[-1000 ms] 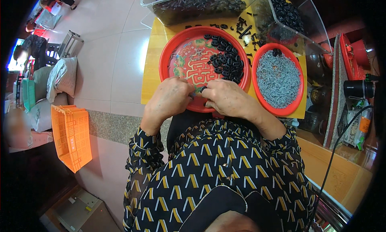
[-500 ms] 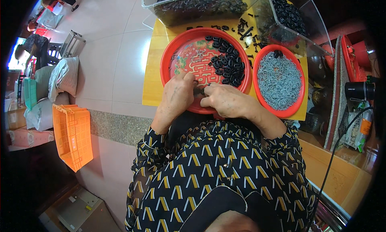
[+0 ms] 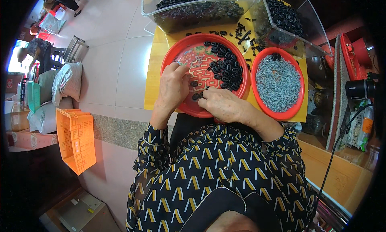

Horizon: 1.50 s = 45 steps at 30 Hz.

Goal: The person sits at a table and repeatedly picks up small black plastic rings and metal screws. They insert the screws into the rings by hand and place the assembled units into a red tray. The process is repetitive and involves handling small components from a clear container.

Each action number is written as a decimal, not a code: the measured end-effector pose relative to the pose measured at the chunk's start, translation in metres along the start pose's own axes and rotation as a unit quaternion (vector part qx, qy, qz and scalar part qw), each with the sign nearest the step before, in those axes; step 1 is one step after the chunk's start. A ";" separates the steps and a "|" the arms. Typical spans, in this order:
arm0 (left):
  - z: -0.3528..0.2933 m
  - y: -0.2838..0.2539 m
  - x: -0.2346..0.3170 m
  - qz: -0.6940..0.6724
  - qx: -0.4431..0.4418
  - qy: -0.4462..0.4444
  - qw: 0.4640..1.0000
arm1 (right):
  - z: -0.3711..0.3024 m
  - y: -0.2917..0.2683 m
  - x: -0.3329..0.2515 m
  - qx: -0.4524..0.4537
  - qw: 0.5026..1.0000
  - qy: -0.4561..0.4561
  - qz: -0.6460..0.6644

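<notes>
A round red tray (image 3: 169,47) with a gold pattern on its bottom lies before me. Small black oval plastic pieces (image 3: 228,71) with two holes are heaped along its right side. Over the tray's left part is my left hand (image 3: 173,87), fingers curled closed; whatever they hold is hidden. My right hand (image 3: 223,105) is closed above the near rim, its fingertips pinching at a black oval piece (image 3: 201,94). Another loose piece (image 3: 194,84) lies between the hands. Right of the tray, a smaller red tray (image 3: 253,85) is full of grey metal screws (image 3: 278,83).
Two clear plastic bins (image 3: 201,10) (image 3: 283,14) of black parts stand at the table's far side. Loose black parts (image 3: 242,35) are scattered on the yellow table (image 3: 150,85). An orange crate (image 3: 76,141) and white sacks (image 3: 67,83) are at left. A person (image 3: 38,51) bends over far left.
My left hand has moved left and slightly away from me, apart from the right hand. Black pieces now show in the gap between them. The right hand has stayed near the rim.
</notes>
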<state>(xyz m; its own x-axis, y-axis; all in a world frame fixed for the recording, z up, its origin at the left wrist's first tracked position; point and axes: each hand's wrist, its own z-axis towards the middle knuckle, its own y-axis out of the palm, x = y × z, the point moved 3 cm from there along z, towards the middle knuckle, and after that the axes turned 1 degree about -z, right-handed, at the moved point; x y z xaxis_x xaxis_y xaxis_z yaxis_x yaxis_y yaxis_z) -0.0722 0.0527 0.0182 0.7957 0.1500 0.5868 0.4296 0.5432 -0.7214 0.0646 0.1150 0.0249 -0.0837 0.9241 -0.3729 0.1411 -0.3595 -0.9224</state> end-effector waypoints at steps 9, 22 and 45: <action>0.022 0.026 -0.014 0.128 -0.049 -0.034 0.990 | -0.001 -0.001 -0.002 0.055 0.998 -0.007 0.006; 0.018 0.028 -0.008 0.171 -0.101 0.008 0.980 | -0.008 -0.003 0.000 0.140 0.988 -0.001 0.069; -0.035 0.031 0.020 -0.773 -0.030 -0.292 0.562 | -0.023 -0.012 0.004 0.324 0.671 0.215 0.632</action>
<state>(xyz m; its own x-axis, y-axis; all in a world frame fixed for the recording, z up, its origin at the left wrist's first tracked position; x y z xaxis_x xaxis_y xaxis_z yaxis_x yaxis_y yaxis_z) -0.0275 0.0436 -0.0056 -0.8167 -0.2087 0.5381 0.4431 0.3705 0.8163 0.0857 0.1259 0.0367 0.0102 -0.2699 -0.9628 -0.6377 -0.7434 0.2016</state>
